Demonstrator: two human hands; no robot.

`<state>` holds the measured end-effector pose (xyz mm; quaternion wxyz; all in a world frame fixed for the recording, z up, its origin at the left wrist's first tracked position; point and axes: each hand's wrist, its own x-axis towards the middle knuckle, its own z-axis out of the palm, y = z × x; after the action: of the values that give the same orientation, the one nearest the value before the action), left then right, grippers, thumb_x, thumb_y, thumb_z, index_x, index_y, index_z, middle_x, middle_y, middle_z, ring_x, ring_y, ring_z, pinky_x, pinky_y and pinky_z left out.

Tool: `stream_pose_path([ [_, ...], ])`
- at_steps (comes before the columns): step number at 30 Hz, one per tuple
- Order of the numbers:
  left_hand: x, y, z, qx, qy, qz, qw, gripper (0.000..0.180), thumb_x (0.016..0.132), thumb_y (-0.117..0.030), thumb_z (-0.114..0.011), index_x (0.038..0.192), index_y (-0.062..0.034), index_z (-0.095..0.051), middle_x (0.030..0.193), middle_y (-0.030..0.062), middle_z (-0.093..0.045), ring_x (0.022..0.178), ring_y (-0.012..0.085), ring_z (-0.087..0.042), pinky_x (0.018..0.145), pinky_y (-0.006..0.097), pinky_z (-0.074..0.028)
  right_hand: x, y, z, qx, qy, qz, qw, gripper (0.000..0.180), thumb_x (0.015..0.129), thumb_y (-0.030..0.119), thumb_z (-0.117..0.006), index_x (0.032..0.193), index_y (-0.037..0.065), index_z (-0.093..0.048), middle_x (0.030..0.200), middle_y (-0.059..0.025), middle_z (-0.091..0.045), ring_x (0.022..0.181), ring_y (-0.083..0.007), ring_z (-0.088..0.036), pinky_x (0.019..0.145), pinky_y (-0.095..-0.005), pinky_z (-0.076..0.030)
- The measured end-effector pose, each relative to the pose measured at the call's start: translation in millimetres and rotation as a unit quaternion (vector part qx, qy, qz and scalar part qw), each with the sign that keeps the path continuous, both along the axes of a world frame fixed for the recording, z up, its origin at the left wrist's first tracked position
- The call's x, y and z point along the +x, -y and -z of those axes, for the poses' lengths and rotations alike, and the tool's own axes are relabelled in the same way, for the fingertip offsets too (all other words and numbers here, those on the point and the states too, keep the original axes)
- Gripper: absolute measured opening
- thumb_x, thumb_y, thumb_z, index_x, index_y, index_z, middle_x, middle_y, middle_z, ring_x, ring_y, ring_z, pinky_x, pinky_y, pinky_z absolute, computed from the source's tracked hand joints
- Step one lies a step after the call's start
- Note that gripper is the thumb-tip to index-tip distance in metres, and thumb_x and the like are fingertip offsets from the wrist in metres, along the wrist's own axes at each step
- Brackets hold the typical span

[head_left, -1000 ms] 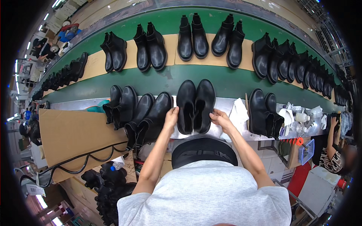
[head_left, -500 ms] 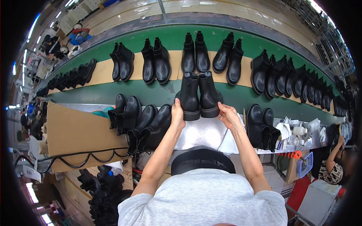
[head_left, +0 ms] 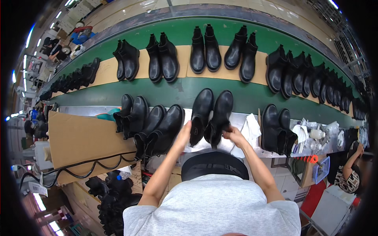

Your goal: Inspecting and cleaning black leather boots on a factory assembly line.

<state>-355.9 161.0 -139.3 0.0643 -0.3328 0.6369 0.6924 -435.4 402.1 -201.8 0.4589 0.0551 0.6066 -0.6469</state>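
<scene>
A pair of black ankle boots stands in front of me, toes pointing away and shaft openings toward me. My left hand (head_left: 184, 136) is closed at the outer side of the left boot (head_left: 202, 108); it is slightly blurred and its fingers are partly hidden. On the right boot (head_left: 222, 112), my right hand (head_left: 235, 136) grips the shaft near the opening with thumb and fingers. The soles rest across the green surface (head_left: 173, 94) and the edge of the shiny metal worktop (head_left: 232, 118).
More black boots (head_left: 167, 129) stand close on my left, another pair (head_left: 271, 126) on my right. A white cloth (head_left: 251, 128) lies beside my right hand. Boots line a cardboard strip (head_left: 183, 61) beyond. A cardboard sheet (head_left: 86, 141) is at left; bottles (head_left: 316, 135) and a co-worker's arm (head_left: 348, 165) at right.
The pair in my hands has come down and toward me. Its heels faced me with shafts pointing away; now the toes point away and the openings face me.
</scene>
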Motion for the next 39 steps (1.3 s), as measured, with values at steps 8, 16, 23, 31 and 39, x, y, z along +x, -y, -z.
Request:
stream_pose_path([
  [8,-21.4,-59.8,-51.1,-0.435,0.064,0.26,0.86,0.03,0.073,-0.018,-0.065,0.09,0.0064,-0.061,0.085,0.0273,-0.062,0.081,0.0402,-0.062,0.072,0.045,-0.051,13.0,1.0,1.1,0.025,-0.046,0.011,0.999,0.043,0.076,-0.004,-0.051,0.119,-0.002,-0.049,0.092,-0.0029,-0.058,0.078,-0.011,-0.052,0.067,-0.0236,-0.044],
  [16,-77.1,80.5,-126.8,-0.495,0.036,0.293,0.817,0.019,0.064,-0.017,-0.07,0.073,0.0002,-0.067,0.072,0.0241,-0.062,0.072,0.038,-0.063,0.067,0.045,-0.052,0.9,6.0,-35.0,0.094,-0.231,0.001,0.968,0.044,0.081,0.007,-0.061,0.123,-0.001,-0.052,0.117,-0.0149,-0.058,0.104,-0.0214,-0.057,0.09,-0.0369,-0.046],
  [23,-147.0,264.7,-221.1,-0.735,0.08,-0.009,0.673,0.015,0.07,-0.016,-0.064,0.074,-0.0019,-0.066,0.075,0.0217,-0.063,0.073,0.039,-0.063,0.068,0.045,-0.052,9.3,3.5,-10.7,0.411,-0.423,-0.299,0.75,0.079,0.067,0.021,-0.073,0.133,-0.003,-0.034,0.14,-0.0341,-0.021,0.129,-0.0485,-0.025,0.101,-0.0598,-0.027],
  [31,-250.9,529.5,-150.7,-0.802,0.185,-0.041,0.566,0.017,0.08,-0.008,-0.051,0.079,-0.0032,-0.067,0.086,0.0165,-0.067,0.081,0.032,-0.066,0.069,0.041,-0.054,-34.0,54.7,-16.5,0.464,-0.354,-0.382,0.717,0.076,0.075,0.03,-0.068,0.134,-0.003,-0.033,0.14,-0.0308,-0.024,0.129,-0.0431,-0.027,0.099,-0.0572,-0.029],
  [39,-209.4,647.5,8.6,-0.564,0.243,-0.136,0.777,0.061,0.086,-0.03,-0.049,0.141,-0.0185,-0.026,0.137,0.0175,-0.04,0.129,0.0327,-0.035,0.106,0.053,-0.027,-81.4,87.7,14.0,0.409,-0.329,-0.358,0.772,0.067,0.077,0.027,-0.067,0.129,-0.004,-0.037,0.132,-0.0288,-0.032,0.122,-0.0396,-0.035,0.094,-0.0536,-0.034],
])
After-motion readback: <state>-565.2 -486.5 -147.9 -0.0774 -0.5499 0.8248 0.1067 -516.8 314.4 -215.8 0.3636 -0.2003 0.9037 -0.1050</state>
